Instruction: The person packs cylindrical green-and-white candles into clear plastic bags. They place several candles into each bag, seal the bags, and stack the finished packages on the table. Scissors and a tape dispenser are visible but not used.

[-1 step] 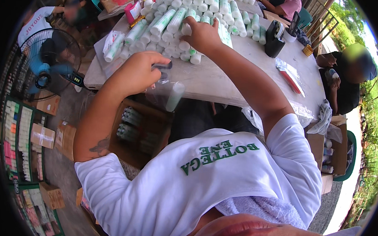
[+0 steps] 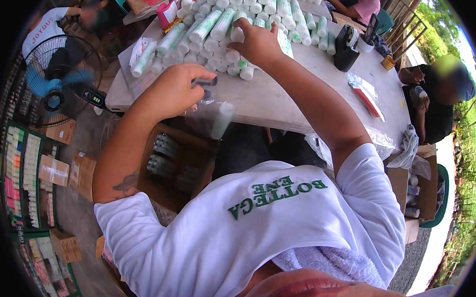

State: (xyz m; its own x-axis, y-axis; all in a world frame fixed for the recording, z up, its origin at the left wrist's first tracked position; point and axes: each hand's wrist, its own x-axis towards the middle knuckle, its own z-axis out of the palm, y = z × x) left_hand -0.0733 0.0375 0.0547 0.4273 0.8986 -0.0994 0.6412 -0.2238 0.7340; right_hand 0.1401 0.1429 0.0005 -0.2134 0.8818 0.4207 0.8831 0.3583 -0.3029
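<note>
A large heap of white cylindrical rolls with green print (image 2: 211, 27) lies on the table (image 2: 304, 82). My right hand (image 2: 260, 44) reaches into its near side, with thumb and forefinger around the end of one roll. At the table's near edge my left hand (image 2: 178, 90) is closed on a clear plastic bag (image 2: 202, 110), which hangs below the fingers. One pale green-white roll (image 2: 224, 120) hangs tilted in or behind the film; I cannot tell which. Beside my left fingertips is a small dark grey piece (image 2: 207, 81), its kind unclear.
An open cardboard box (image 2: 183, 167) holding rolls stands below the table's near edge. A fan (image 2: 55, 87) is at the left. On the table's right are a black holder (image 2: 345, 48) and a red-and-white packet (image 2: 366, 98). A person (image 2: 432, 97) sits at the right.
My right thumb and fingers have shifted slightly at the heap. The hanging roll and bag have swung a little to the right. My left hand is almost still.
</note>
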